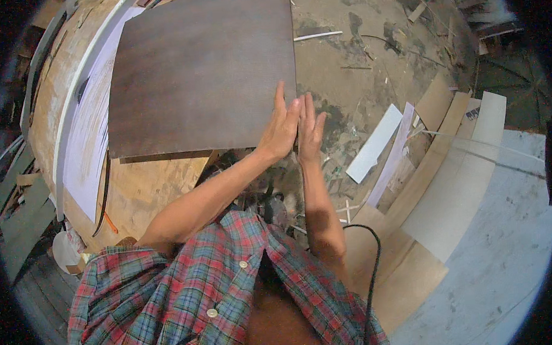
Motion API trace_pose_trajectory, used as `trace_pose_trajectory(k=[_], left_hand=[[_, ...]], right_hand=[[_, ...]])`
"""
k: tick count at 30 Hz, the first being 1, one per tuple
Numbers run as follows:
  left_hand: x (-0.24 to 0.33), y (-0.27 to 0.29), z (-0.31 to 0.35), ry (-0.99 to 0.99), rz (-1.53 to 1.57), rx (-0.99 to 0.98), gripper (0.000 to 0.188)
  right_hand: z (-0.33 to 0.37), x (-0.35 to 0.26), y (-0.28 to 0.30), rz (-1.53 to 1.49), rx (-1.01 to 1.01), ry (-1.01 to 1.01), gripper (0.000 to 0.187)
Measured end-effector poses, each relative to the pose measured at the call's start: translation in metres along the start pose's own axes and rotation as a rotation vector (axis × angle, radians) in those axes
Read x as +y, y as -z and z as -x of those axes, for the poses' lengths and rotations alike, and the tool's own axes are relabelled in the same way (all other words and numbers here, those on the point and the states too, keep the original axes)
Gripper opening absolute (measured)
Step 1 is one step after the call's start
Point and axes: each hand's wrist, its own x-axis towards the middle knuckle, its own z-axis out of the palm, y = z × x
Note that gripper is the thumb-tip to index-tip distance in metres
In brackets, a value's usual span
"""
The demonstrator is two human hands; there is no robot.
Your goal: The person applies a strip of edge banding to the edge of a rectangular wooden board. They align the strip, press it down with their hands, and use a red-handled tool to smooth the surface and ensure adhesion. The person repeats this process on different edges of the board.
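Observation:
A large dark brown board [200,78] with a wood-like face lies over the left side of the bench, its right edge running straight away from me. At the near end of that edge, my left hand [279,131] rests on the board's corner with its fingers apart. Just outside the same edge is my right hand [310,135], fingers stretched away from me and turned side-on. Both hands are close together, and neither grips anything that I can see. Whether the right palm presses on the board's edge, I cannot tell.
Under the board is a plywood surface [155,186] with a white sheet [87,155] at its left. On the dirty floor [339,67] lie offcuts, including a white strip [375,143]. Long panels [459,196] lean at the right. A black cable [376,254] passes by my right arm.

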Motion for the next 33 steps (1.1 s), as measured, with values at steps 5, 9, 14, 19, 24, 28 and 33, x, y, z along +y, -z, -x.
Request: trace_pose_trajectory(k=[5,9,14,19,24,28,33], left_hand=[[0.007,0.008,0.05,0.047,-0.166,-0.112,0.076],[0.024,0.023,0.074,0.075,-0.058,-0.194,0.075],[0.008,-0.003,0.027,-0.134,-0.104,-0.055,0.075],[0.012,0.004,0.062,0.024,-0.245,-0.162,0.072],[0.018,0.012,0.069,-0.014,0.048,-0.144,0.074],[0.001,-0.003,0.029,-0.131,-0.061,-0.124,0.078],[-0.029,0.002,-0.037,-0.31,-0.266,-0.018,0.077]], right_hand=[[0.0,0.003,0.007,-0.007,-0.015,0.012,0.08],[-0.002,0.008,0.014,-0.052,0.03,0.002,0.078],[0.002,0.005,-0.002,-0.042,0.039,-0.02,0.079],[-0.001,0.011,0.011,-0.066,0.033,0.026,0.078],[-0.003,0.004,0.002,-0.087,0.015,-0.002,0.078],[-0.002,0.012,0.013,-0.062,0.029,-0.018,0.076],[-0.004,-0.025,-0.017,0.14,0.039,-0.111,0.078]])
